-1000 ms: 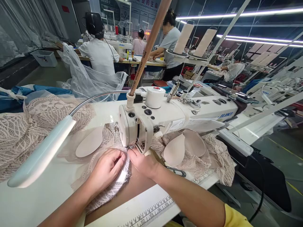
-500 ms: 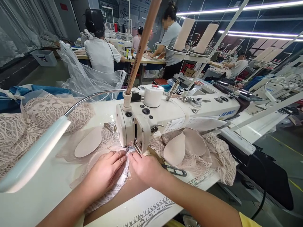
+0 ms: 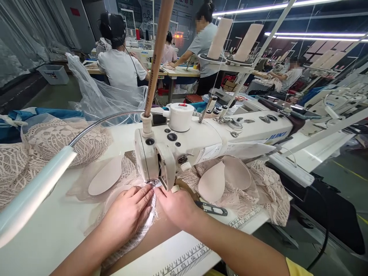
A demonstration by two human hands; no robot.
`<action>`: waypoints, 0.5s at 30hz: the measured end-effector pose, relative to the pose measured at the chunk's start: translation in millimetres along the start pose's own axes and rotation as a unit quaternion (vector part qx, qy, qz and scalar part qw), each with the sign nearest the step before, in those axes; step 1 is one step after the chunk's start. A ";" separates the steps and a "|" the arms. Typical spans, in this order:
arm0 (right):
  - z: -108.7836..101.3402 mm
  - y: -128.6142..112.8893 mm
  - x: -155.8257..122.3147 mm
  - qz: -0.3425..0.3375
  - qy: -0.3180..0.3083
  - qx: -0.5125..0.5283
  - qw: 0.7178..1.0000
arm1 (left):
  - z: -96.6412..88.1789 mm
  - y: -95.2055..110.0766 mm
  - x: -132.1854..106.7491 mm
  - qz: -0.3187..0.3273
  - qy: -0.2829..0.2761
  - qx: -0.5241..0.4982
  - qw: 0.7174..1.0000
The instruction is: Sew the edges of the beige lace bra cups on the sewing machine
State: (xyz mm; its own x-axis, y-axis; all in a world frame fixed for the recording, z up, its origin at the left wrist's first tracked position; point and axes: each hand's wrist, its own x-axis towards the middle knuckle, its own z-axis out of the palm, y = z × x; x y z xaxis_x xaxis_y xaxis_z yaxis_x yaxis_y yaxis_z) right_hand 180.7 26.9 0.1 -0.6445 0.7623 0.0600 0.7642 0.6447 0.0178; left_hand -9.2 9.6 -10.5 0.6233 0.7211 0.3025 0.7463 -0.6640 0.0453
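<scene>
Under the presser foot of a white sewing machine (image 3: 195, 138) lies a pale pink lace bra piece (image 3: 148, 220). My left hand (image 3: 129, 209) is closed on the lace to the left of the needle, its fingertips close to the foot. Just right of the foot, my right hand (image 3: 178, 207) pinches the edge of the same piece, thumb and index finger forward. The two hands' fingertips nearly meet. Smooth beige fabric spreads below them toward me. Part of the lace is hidden under my left hand. Thread snips (image 3: 214, 209) lie beside my right wrist.
A beige bra cup (image 3: 105, 179) lies on the left, two more cups (image 3: 212, 182) on lace at right. Lace pieces (image 3: 66, 142) are heaped at far left. A lamp (image 3: 40, 191) reaches over the left side. Ruler markings (image 3: 186, 264) line the front edge. Several people work behind.
The camera view has shifted slightly. Both hands stay at the presser foot, with the left fingers a little more bunched. The standing person in the background has stretched an arm farther left.
</scene>
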 end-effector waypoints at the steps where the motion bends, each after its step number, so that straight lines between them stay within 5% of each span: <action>1: -0.3 1.4 -0.5 0.006 0.005 0.007 1.000 | -0.1 -0.2 -0.6 0.000 -0.001 -0.002 1.000; 8: -5.2 17.2 -11.8 -0.100 0.029 0.096 0.990 | -9.1 -3.8 -2.1 0.023 -0.020 -0.076 0.997; 15: -8.7 17.6 -11.6 -0.118 0.013 0.111 0.987 | -15.3 -7.1 4.1 0.045 -0.035 -0.077 0.995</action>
State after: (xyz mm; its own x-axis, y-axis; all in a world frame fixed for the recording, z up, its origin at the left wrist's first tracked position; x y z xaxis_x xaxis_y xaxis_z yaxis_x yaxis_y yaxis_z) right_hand 201.9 28.9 8.4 -0.8011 0.5891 0.1058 0.5663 0.8033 -0.1846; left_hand -15.5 14.2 5.0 0.7055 0.6652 0.2445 0.6450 -0.7456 0.1674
